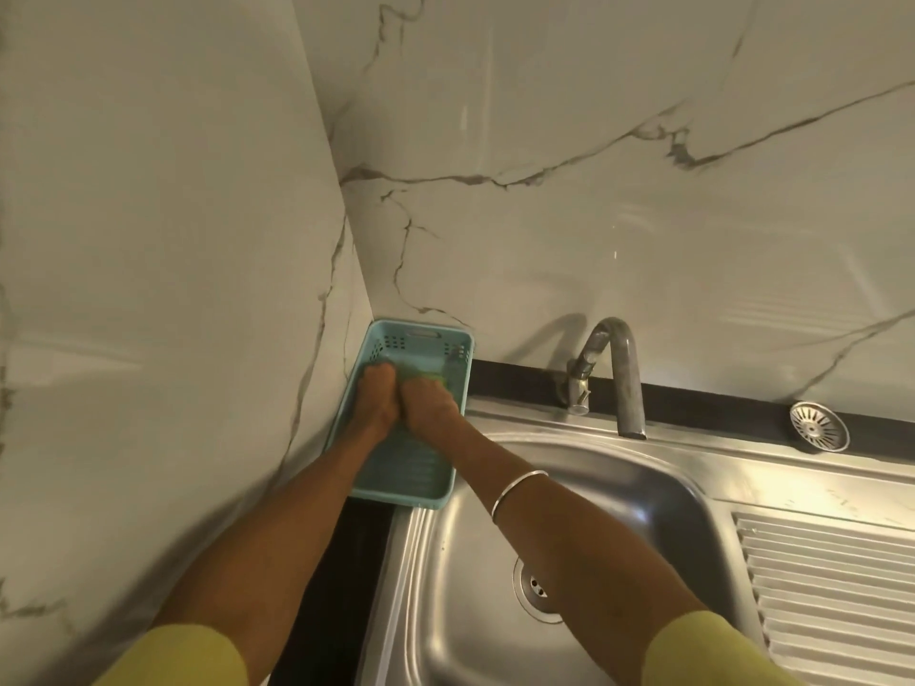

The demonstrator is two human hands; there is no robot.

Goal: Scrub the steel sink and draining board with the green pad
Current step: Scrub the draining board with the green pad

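Both hands, left hand (377, 394) and right hand (427, 399), side by side in teal basket (396, 482) at 10 o'clock of steel sink (569, 487), fingers hidden so grip unclear; green pad (430, 374) at right fingertips, axis unclear.

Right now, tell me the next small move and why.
Probably lift the green pad out of the blue basket and carry it right to the sink. Both hands, left hand and right hand, are in the basket at the pad, and no scrubbing shows.
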